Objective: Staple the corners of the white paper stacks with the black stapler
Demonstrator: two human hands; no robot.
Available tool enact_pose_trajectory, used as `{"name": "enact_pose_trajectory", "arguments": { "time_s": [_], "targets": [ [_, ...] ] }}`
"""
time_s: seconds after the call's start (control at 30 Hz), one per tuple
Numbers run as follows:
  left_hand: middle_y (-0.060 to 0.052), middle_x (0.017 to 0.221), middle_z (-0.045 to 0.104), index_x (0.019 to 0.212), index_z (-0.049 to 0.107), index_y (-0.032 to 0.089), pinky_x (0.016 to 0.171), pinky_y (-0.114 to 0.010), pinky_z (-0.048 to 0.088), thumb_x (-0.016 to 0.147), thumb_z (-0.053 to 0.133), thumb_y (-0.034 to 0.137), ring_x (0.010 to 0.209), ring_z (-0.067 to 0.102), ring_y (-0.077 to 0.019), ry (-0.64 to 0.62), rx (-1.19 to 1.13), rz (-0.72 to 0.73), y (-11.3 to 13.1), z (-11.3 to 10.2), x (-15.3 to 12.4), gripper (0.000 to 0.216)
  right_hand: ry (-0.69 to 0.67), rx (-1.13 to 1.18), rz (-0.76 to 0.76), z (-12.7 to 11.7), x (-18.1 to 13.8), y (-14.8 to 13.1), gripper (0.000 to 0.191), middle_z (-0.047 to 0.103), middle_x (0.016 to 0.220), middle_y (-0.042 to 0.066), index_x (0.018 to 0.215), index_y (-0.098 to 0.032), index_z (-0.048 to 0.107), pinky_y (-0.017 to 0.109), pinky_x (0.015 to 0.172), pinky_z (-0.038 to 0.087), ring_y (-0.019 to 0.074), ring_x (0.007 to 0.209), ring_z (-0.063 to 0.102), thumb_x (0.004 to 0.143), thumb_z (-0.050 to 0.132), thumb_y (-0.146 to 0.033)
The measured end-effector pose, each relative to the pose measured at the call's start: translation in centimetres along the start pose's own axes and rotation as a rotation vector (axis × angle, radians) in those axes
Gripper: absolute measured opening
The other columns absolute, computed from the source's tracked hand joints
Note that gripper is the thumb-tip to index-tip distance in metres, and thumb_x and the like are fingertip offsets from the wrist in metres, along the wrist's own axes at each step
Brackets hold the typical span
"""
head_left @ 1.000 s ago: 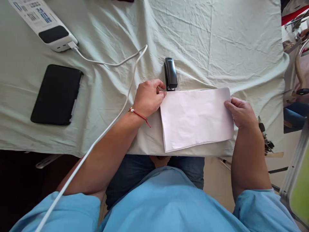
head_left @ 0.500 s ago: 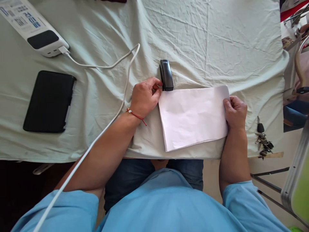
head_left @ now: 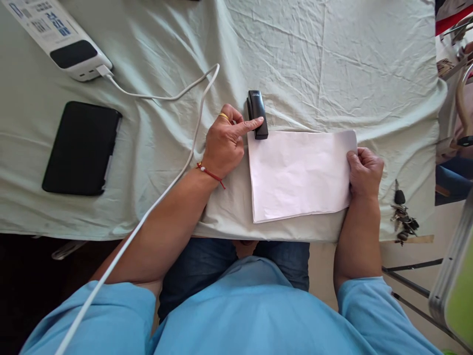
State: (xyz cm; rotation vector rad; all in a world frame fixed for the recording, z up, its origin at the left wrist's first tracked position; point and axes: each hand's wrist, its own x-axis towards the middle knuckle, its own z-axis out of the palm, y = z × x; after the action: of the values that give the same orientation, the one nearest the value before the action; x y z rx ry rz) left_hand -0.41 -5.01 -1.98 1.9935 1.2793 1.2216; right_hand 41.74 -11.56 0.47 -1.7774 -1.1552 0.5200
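Note:
A black stapler (head_left: 257, 112) lies on the cloth with its near end over the top left corner of the white sheets of paper (head_left: 299, 175). My left hand (head_left: 226, 143) is beside it on the left, its index finger stretched out across the stapler's top. That hand's other fingers are bent, and it does not grip the stapler. On the right, my right hand (head_left: 365, 170) pinches the paper's right edge, thumb on top and fingers underneath. The sheets look stacked, with their edges nearly lined up.
A white power bank (head_left: 79, 54) stands at the far left, its white cable (head_left: 166, 187) running over my left arm. Below it lies a black tablet-like case (head_left: 82, 148). Keys (head_left: 402, 214) rest near the front right edge of the pale green tablecloth (head_left: 332, 64).
My left index finger has moved from the stapler's near left side onto its top and straightened. My right hand keeps its pinch on the paper. The whole view has shifted slightly.

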Motion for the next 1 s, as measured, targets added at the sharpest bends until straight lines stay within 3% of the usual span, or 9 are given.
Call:
{"name": "enact_pose_trajectory", "arguments": {
  "time_s": [0.2, 0.3, 0.43, 0.53, 0.63, 0.7, 0.83, 0.93, 1.0],
  "targets": [
    [-0.007, 0.101, 0.075, 0.141, 0.094, 0.031, 0.094, -0.040, 0.069, 0.096, 0.067, 0.005, 0.107, 0.075, -0.0271, -0.011, 0.110, -0.004, 0.8, 0.4, -0.3, 0.058, 0.005, 0.066, 0.019, -0.1, -0.2, -0.4, 0.035, 0.070, 0.079, 0.000, 0.088, -0.024, 0.082, 0.027, 0.061, 0.041, 0.0132, 0.070, 0.052, 0.087, 0.096, -0.057],
    [-0.006, 0.096, 0.075, 0.136, 0.096, 0.029, 0.094, -0.039, 0.068, 0.097, 0.064, 0.006, 0.098, 0.074, -0.0239, -0.002, -0.050, 0.027, 0.9, 0.3, -0.3, 0.056, -0.056, 0.129, 0.064, -0.7, -0.6, -1.3, 0.046, 0.069, 0.076, -0.001, 0.089, -0.022, 0.082, 0.026, 0.061, 0.041, 0.0118, 0.069, 0.050, 0.078, 0.102, -0.062],
    [-0.005, 0.091, 0.074, 0.115, 0.100, 0.029, 0.089, -0.036, 0.065, 0.096, 0.067, 0.008, 0.089, 0.072, -0.0204, 0.010, -0.329, 0.006, 0.9, 0.0, -0.1, 0.043, -0.122, 0.257, 0.143, -1.4, -1.6, -2.4, 0.061, 0.069, 0.075, 0.000, 0.087, -0.018, 0.078, 0.027, 0.060, 0.042, 0.0103, 0.066, 0.051, 0.062, 0.111, -0.063],
    [-0.003, 0.095, 0.076, 0.122, 0.097, 0.029, 0.079, -0.030, 0.059, 0.092, 0.077, 0.011, 0.085, 0.069, -0.0174, 0.023, -0.441, -0.086, 1.1, -0.3, 0.2, 0.041, -0.074, 0.406, 0.169, -1.1, -2.2, -3.0, 0.060, 0.073, 0.077, 0.003, 0.086, -0.017, 0.080, 0.028, 0.061, 0.046, 0.0120, 0.066, 0.055, 0.056, 0.113, -0.058],
    [-0.001, 0.092, 0.076, 0.129, 0.092, 0.029, 0.073, -0.027, 0.054, 0.094, 0.091, 0.027, 0.078, 0.063, -0.0144, 0.056, -0.540, -0.197, 1.7, -0.6, 0.5, 0.035, -0.012, 0.508, 0.143, -0.6, -2.4, -3.3, 0.054, 0.075, 0.080, 0.003, 0.086, -0.017, 0.081, 0.028, 0.065, 0.050, 0.0122, 0.068, 0.058, 0.058, 0.111, -0.052],
    [-0.001, 0.086, 0.074, 0.114, 0.090, 0.025, 0.067, -0.027, 0.049, 0.101, 0.093, 0.052, 0.071, 0.058, -0.0127, 0.049, -0.619, -0.255, 2.2, -0.8, 0.7, 0.030, 0.022, 0.556, 0.113, -0.4, -2.2, -3.4, 0.051, 0.078, 0.085, 0.003, 0.087, -0.018, 0.081, 0.029, 0.071, 0.056, 0.0131, 0.073, 0.062, 0.061, 0.110, -0.051],
    [-0.002, 0.071, 0.063, 0.080, 0.077, 0.022, 0.052, -0.029, 0.029, 0.099, 0.076, 0.097, 0.057, 0.045, -0.0104, -0.017, -0.770, -0.336, 3.5, -1.4, 0.7, 0.078, 0.064, 0.619, 0.076, 0.0, -1.6, -3.2, 0.053, 0.082, 0.097, 0.006, 0.094, -0.016, 0.084, 0.033, 0.086, 0.065, 0.0152, 0.084, 0.068, 0.064, 0.110, -0.051],
    [-0.003, 0.070, 0.059, 0.073, 0.067, 0.022, 0.050, -0.028, 0.023, 0.093, 0.073, 0.106, 0.056, 0.045, -0.0106, -0.093, -0.831, -0.353, 4.2, -1.7, 0.6, 0.087, 0.096, 0.643, 0.052, 0.2, -1.2, -2.8, 0.055, 0.083, 0.099, 0.006, 0.094, -0.014, 0.084, 0.027, 0.086, 0.063, 0.0132, 0.087, 0.069, 0.065, 0.111, -0.051],
    [-0.001, 0.069, 0.055, 0.072, 0.064, 0.021, 0.051, -0.028, 0.024, 0.091, 0.081, 0.101, 0.058, 0.043, -0.0098, -0.157, -0.807, -0.323, 4.4, -2.0, 0.6, 0.084, 0.109, 0.647, 0.039, 0.4, -1.1, -2.5, 0.053, 0.083, 0.099, 0.005, 0.095, -0.015, 0.083, 0.024, 0.086, 0.062, 0.0125, 0.091, 0.070, 0.068, 0.110, -0.052]
  ]
}}
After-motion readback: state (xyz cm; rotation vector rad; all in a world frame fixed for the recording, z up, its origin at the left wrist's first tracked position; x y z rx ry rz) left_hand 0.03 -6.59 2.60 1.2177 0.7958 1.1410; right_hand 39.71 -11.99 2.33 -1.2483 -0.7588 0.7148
